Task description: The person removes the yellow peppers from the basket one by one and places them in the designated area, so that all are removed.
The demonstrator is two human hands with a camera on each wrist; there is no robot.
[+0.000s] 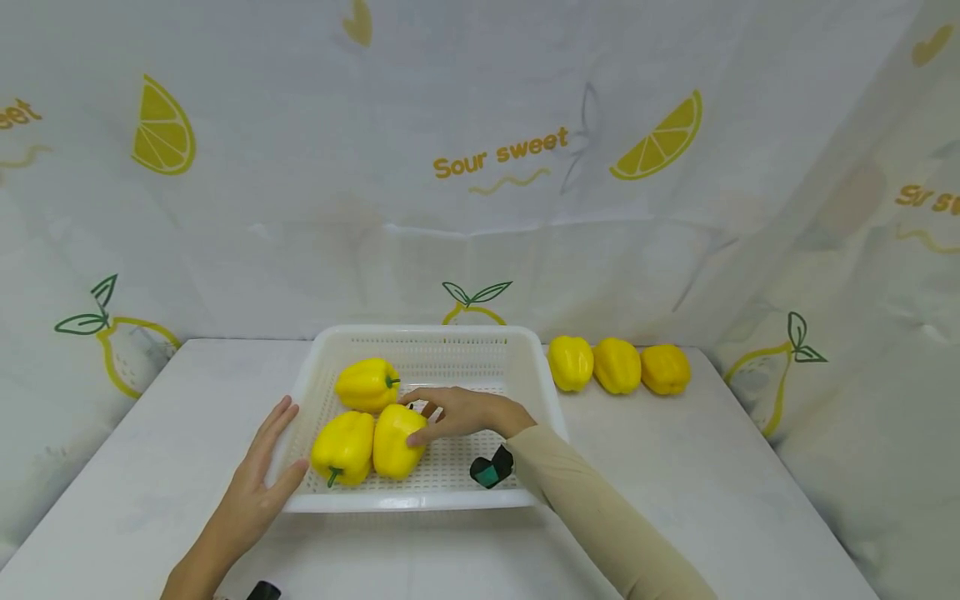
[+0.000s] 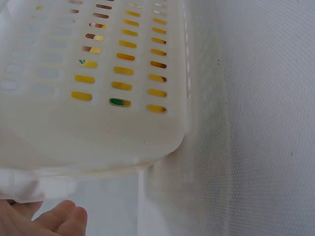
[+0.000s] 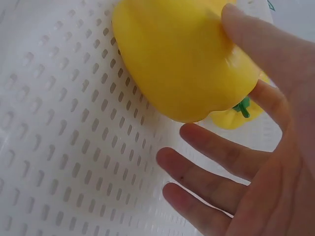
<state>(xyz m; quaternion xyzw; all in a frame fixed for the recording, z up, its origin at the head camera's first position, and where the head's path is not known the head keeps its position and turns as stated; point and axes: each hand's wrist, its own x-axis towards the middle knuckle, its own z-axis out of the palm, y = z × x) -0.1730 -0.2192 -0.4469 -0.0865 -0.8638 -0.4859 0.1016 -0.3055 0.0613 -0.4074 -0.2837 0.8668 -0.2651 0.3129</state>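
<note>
A white perforated plastic basket (image 1: 420,502) holds three yellow bell peppers. One pepper (image 1: 366,384) lies at the back with its green stem to the right, and another pepper (image 1: 342,447) lies in front of it. My right hand (image 1: 461,414) pinches the third yellow bell pepper (image 1: 395,442) between thumb (image 3: 246,29) and index finger; its other fingers (image 3: 197,172) spread away from the pepper. Against the basket's left side is my left hand (image 1: 258,483), fingers straight. In the left wrist view, its fingers (image 2: 61,219) show by the basket rim.
Three more yellow bell peppers stand in a row right of the basket on the white table (image 1: 675,467): the left one (image 1: 570,364), middle one (image 1: 617,367) and right one (image 1: 665,370). A white curtain (image 1: 300,167) printed with lemons hangs behind the table.
</note>
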